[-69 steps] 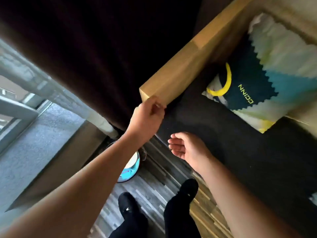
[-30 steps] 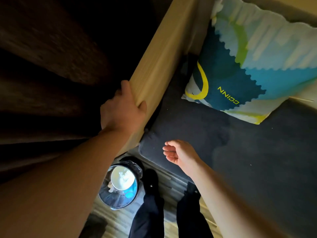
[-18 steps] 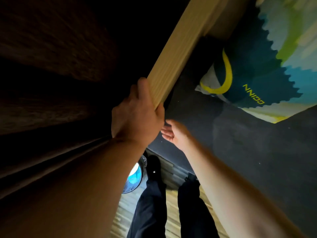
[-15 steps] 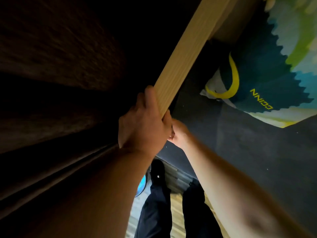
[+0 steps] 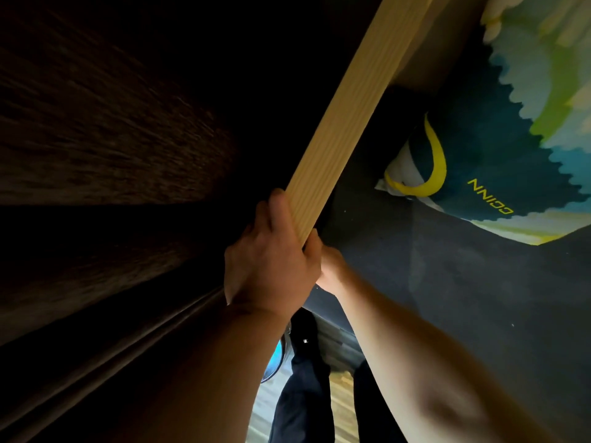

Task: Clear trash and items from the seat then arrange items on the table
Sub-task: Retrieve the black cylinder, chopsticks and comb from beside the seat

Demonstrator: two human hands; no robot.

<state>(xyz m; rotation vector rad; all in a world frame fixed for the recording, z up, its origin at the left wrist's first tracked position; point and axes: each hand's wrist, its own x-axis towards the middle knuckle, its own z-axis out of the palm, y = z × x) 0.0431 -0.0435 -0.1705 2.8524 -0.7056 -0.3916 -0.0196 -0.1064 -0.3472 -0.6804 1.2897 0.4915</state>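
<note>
My left hand [image 5: 271,263] grips the near end of the light wooden armrest [image 5: 355,110] of the seat, thumb over its top and fingers round the outer side. My right hand [image 5: 329,270] lies just behind it at the front left corner of the dark grey seat cushion [image 5: 473,302]; its fingers are hidden by my left hand. A blue, green and white patterned pillow [image 5: 499,155] with yellow lettering leans in the seat's back corner.
A dark brown curtain [image 5: 96,139] fills the left side. A lined trash bin [image 5: 275,362] with something blue inside peeks out below my left forearm, beside my dark-trousered legs [image 5: 307,394] on the wood-plank floor [image 5: 339,401].
My view has swung closer to the armrest and the bin is now mostly hidden. My left hand keeps its hold. My right hand has slid left, tucking in behind my left hand.
</note>
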